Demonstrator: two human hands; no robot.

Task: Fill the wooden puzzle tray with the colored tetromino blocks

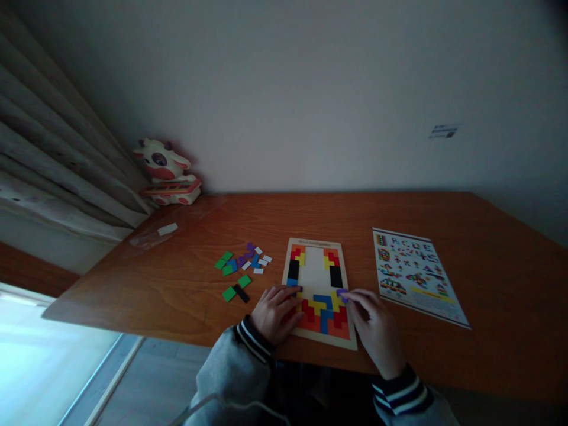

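Note:
A wooden puzzle board point(315, 260) lies on the table in front of me, part filled with coloured block pieces and bare in its upper middle. My left hand point(276, 312) rests over the board's left edge, fingers stretched out and apart, the index fingertip by a small dark piece at the left side. At the right edge, my right hand point(375, 324) pinches a purple puzzle piece point(341, 293) between thumb and fingers, against the yellow piece point(335, 300). Red, orange, blue and yellow pieces fill the lower rows. Black pieces point(336, 276) stand along both sides.
Left of the board lie loose green pieces point(228, 294), a black piece point(241, 293), and purple, white and blue ones. A printed pattern sheet point(417, 275) lies to the right. A toy cow keyboard point(171, 177) and a clear plastic bag point(153, 236) occupy the table's left side.

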